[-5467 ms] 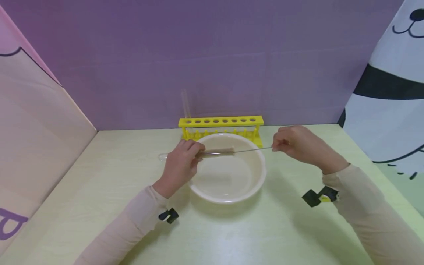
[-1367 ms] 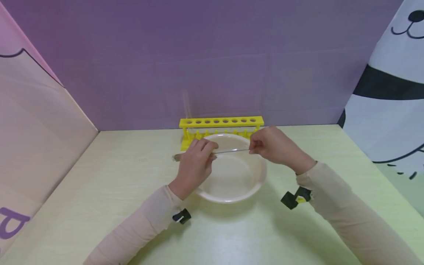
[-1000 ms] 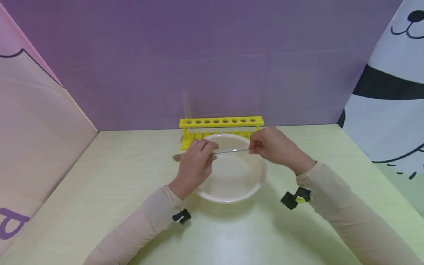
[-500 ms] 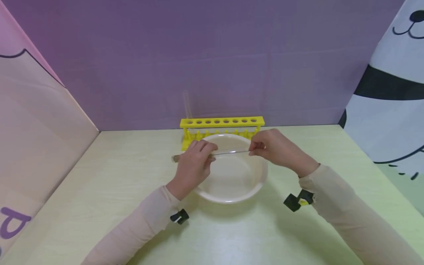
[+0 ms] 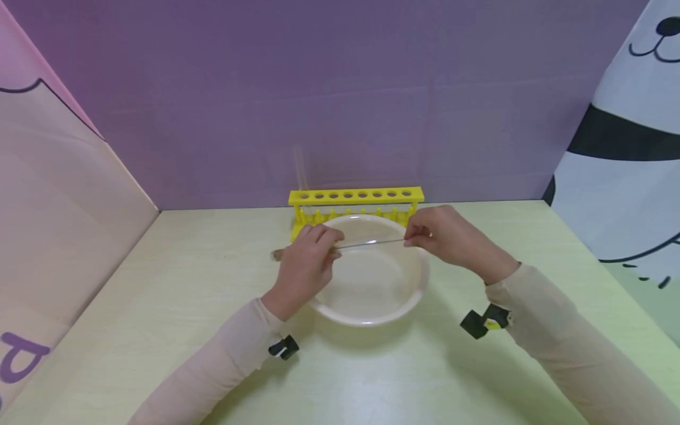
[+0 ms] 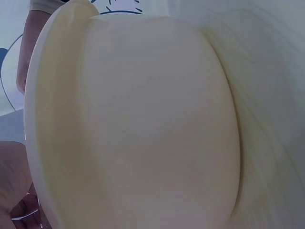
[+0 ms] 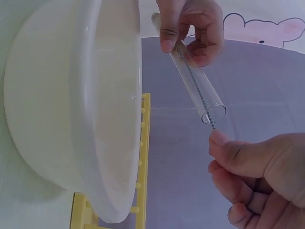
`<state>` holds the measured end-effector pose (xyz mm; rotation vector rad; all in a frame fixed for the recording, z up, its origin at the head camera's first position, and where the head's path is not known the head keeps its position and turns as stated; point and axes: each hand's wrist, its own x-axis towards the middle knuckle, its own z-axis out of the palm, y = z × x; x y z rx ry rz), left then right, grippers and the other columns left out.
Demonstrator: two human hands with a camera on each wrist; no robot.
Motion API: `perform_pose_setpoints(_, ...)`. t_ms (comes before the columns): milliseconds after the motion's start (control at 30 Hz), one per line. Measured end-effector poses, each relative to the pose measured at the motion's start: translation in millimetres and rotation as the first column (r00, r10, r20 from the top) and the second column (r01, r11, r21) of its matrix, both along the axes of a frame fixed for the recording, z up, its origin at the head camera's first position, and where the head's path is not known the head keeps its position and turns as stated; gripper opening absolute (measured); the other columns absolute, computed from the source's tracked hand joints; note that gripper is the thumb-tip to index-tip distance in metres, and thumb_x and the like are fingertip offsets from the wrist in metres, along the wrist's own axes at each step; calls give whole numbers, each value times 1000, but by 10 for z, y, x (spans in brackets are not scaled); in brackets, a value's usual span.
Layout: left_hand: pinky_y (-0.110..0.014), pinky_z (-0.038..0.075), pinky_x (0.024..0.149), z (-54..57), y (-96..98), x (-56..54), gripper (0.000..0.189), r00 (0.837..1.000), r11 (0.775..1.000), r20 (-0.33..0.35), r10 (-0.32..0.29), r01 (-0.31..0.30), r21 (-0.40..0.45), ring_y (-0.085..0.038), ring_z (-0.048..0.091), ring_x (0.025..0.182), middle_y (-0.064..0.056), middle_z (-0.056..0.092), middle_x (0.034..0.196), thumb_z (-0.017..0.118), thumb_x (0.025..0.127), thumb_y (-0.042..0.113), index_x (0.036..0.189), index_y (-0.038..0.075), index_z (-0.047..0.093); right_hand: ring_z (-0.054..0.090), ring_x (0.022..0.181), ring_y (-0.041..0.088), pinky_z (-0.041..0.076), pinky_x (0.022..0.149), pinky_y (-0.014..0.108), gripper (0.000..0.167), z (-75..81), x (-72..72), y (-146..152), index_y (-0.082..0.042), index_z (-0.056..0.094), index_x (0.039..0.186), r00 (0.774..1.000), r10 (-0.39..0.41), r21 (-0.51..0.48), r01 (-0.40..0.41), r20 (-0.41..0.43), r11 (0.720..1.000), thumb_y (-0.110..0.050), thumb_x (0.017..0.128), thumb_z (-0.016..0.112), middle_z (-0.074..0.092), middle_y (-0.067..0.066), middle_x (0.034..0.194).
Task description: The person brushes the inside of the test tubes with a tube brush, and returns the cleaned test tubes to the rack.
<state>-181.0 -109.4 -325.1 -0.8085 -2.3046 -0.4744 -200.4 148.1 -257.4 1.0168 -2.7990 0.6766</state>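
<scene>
With the left hand (image 5: 305,264) gripping the test tube (image 7: 208,91) and the right hand (image 5: 450,239) pinching the twisted-wire brush handle (image 7: 202,99), stroke gently, keeping handle and tube aligned.

One purple letter (image 5: 26,344), perhaps "a", marks the left panel (image 5: 58,236).

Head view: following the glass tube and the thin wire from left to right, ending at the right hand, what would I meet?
The protruding end of the glass tube → left hand → thin wire → right hand.
</scene>
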Motion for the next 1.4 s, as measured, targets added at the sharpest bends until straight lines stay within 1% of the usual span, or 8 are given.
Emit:
perform_pose_setpoints(267, -28, 48, 67, 0, -6, 13, 26, 1000, 1000, 15, -5, 5, -12, -21, 54, 83, -5, 64, 96, 72, 80, 2, 103, 8, 61, 53, 64, 16, 47, 60, 32, 13, -5, 24, -53, -7, 61, 74, 999, -35, 81, 36, -18, 996, -3, 82, 70, 60, 2, 70)
perform_pose_setpoints(433, -27, 47, 70, 0, -11, 15, 26, 1000, 1000, 24, -18, 19, -20, -21, 53, 84, -5, 65, 98, 72, 80, 3, 104, 8, 62, 53, 65, 17, 47, 61, 32, 17, -27, 54, -75, -8, 57, 73, 998, -30, 116, 35, -50, 993, -1, 83, 69, 57, 1, 71)
perform_pose_setpoints(633, -28, 47, 70, -5, -24, 19, 26, 999, 999, 7, -39, 39, -9, -21, 53, 83, -5, 65, 97, 72, 80, 2, 104, 7, 62, 54, 67, 17, 48, 61, 32, 19, -33, 87, -100, -8, 55, 73, 996, -40, 139, 50, -75, 989, 0, 83, 69, 55, 1, 73)
perform_pose_setpoints(767, -29, 47, 70, 4, -31, 23, 26, 999, 999, 3, -47, 47, -5, -22, 54, 82, -5, 65, 97, 72, 80, 3, 104, 7, 62, 55, 67, 19, 49, 62, 34, 18, -20, 108, -115, -7, 55, 74, 993, -34, 149, 50, -110, 988, 0, 83, 69, 55, 2, 75)
perform_pose_setpoints(933, -30, 48, 71, 18, -43, 28, 25, 999, 999, 16, -47, 47, -16, -22, 55, 83, -6, 66, 97, 71, 81, 4, 104, 6, 62, 56, 68, 20, 49, 62, 34, 20, -35, 117, -122, -7, 54, 73, 986, -24, 144, 49, -164, 988, 1, 81, 70, 55, 3, 74)
perform_pose_setpoints(1100, -30, 49, 71, 33, -57, 34, 24, 999, 999, 32, -34, 35, -35, -22, 56, 83, -6, 66, 97, 71, 82, 4, 104, 5, 62, 54, 65, 21, 48, 61, 33, 22, -66, 108, -132, -6, 53, 71, 967, -2, 142, 39, -255, 989, 2, 78, 72, 53, 3, 71)
perform_pose_setpoints(1267, -30, 50, 71, 38, -70, 34, 21, 998, 998, 52, -29, 31, -51, -22, 57, 83, -7, 67, 97, 68, 84, 5, 104, 4, 62, 52, 65, 22, 47, 62, 33, 23, -99, 106, -125, -5, 52, 72, 931, 20, 158, 41, -365, 987, 2, 77, 73, 52, 5, 71)
perform_pose_setpoints(1400, -29, 50, 70, 44, -79, 34, 18, 997, 997, 66, -34, 38, -60, -21, 56, 82, -6, 67, 96, 66, 85, 5, 103, 4, 62, 52, 66, 23, 46, 62, 34, 23, -148, 97, -95, -4, 51, 72, 902, 37, 154, 33, -431, 988, 2, 76, 73, 52, 6, 72)
